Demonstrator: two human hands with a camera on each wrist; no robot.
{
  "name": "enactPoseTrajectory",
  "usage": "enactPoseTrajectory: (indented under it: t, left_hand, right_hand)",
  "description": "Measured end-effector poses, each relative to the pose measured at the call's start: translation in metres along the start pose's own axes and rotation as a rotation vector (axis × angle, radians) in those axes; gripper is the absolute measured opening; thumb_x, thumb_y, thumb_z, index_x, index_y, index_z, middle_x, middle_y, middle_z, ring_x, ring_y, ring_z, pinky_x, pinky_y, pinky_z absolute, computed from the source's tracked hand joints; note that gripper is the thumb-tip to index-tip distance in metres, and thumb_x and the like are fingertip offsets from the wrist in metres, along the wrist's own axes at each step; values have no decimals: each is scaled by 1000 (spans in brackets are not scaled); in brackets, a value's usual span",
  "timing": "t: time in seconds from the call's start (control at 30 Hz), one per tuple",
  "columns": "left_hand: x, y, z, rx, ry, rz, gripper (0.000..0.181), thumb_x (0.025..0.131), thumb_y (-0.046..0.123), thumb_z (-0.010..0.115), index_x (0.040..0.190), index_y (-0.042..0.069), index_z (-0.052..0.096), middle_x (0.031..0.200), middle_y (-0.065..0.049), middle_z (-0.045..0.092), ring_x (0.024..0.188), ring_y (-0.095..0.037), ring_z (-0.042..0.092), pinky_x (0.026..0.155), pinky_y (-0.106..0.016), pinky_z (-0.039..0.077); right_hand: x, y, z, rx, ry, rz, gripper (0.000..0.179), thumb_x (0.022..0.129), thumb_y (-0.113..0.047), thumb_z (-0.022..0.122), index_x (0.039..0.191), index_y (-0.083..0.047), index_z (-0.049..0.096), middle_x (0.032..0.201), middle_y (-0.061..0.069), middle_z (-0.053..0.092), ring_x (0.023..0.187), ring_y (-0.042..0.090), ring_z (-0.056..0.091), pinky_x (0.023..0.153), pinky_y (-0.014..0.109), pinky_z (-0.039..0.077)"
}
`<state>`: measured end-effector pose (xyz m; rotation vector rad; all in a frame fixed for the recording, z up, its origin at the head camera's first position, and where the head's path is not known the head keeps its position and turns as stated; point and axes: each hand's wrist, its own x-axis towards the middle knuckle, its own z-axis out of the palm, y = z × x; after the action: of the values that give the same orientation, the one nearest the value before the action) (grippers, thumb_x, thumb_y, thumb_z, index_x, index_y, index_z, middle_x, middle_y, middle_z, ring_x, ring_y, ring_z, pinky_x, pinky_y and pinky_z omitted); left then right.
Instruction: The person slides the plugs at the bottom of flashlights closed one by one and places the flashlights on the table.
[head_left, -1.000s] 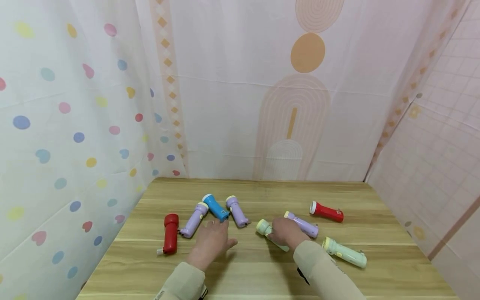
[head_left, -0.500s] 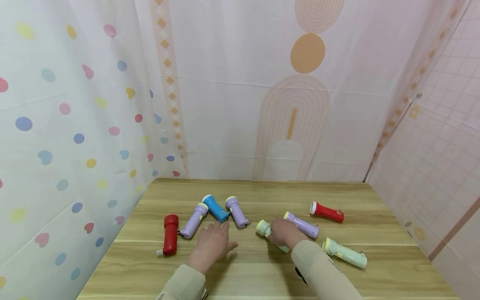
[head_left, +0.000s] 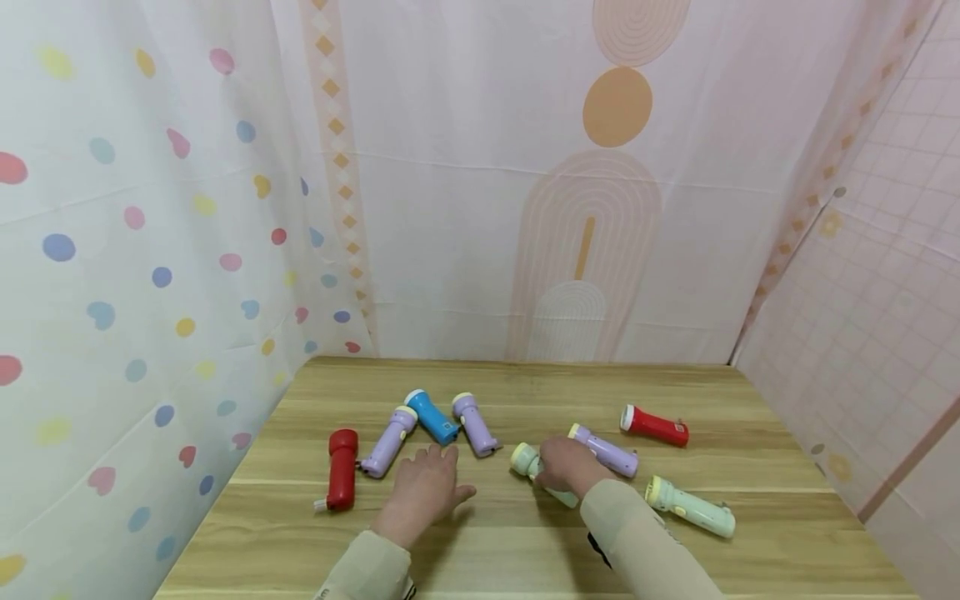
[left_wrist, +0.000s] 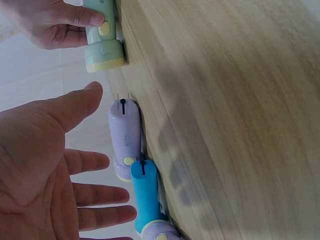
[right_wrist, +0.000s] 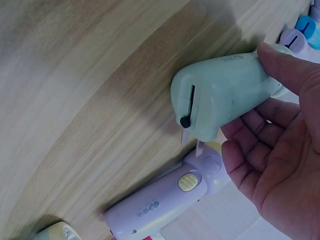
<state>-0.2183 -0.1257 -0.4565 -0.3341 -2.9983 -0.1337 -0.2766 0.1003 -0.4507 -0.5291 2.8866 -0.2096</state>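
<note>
My right hand [head_left: 567, 465] holds a pale green flashlight [right_wrist: 225, 90] between thumb and fingers, near the middle of the table. Two metal plug prongs [right_wrist: 192, 142] stick out at its tail beside a black slider. My left hand [head_left: 422, 490] is held over the wood with fingers spread and nothing in it. Just beyond its fingertips lie a blue flashlight [left_wrist: 145, 195] and a purple flashlight [left_wrist: 125, 132]. Another purple flashlight [head_left: 388, 442] lies to its left. Right behind my right hand is a third purple flashlight [right_wrist: 160, 200].
A red flashlight [head_left: 342, 469] with its prongs out lies at the left. Toward the right lie another red flashlight [head_left: 654, 425] and a second pale green flashlight [head_left: 690, 506]. Patterned curtains [head_left: 450, 208] close off the table [head_left: 510, 550] at the back and sides.
The pale green flashlight in my right hand has tilted or shifted very slightly, its head a little nearer to me. My left hand stays in place.
</note>
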Motion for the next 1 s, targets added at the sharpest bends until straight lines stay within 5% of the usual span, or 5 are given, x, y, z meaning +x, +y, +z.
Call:
enactPoseTrajectory:
  t: [0.33, 1.0]
  left_hand:
    - [-1, 0, 1, 16, 23, 21, 64, 83, 51, 75, 120, 0, 61, 102, -21, 61, 91, -39, 61, 74, -55, 50]
    - [1, 0, 1, 19, -37, 4, 62, 86, 53, 71, 120, 3, 61, 105, -20, 61, 95, -38, 60, 77, -55, 49]
  right_hand:
    - [-2, -2, 2, 33, 8, 68, 29, 78, -27, 79, 71, -12, 56, 72, 2, 54, 66, 19, 51, 63, 38, 48]
    - [-9, 5, 7, 366, 49, 148, 30, 79, -30, 81, 75, -6, 64, 69, 4, 58, 62, 19, 56, 54, 32, 46]
